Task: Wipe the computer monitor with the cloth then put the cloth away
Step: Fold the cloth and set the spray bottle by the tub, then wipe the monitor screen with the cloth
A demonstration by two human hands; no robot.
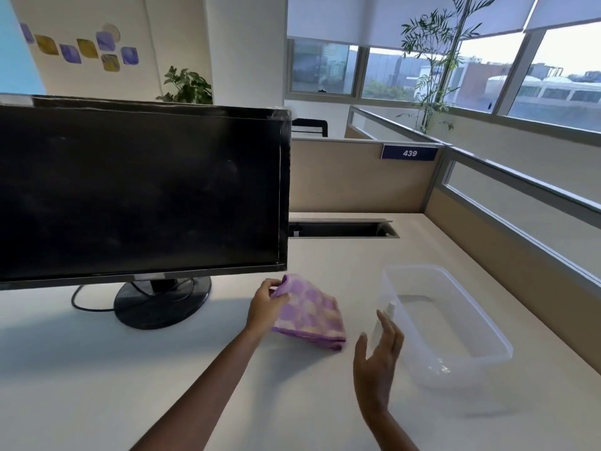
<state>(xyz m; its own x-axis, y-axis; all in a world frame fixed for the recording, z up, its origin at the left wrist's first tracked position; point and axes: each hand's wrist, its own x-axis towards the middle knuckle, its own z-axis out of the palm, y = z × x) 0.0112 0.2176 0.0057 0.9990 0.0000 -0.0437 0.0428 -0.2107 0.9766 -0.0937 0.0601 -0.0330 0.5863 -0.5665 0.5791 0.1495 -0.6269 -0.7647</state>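
Folded purple-and-cream checked cloth [309, 312], soft terry, is pinched at its corner by the left hand [265, 305] below the glossy black monitor [140, 190]. Right hand [379, 359] is held open, empty, beside a clear plastic tub [487, 323] on the worktop [97, 369].

An office cubicle is showing here: beige fabric partition walls [357, 177] are enclosing a pale laminate desk [97, 385]. A blue plaque reading 439 [409, 153] is hanging on the partition, and a black flat-screen computer monitor [140, 190] is standing on the desk.
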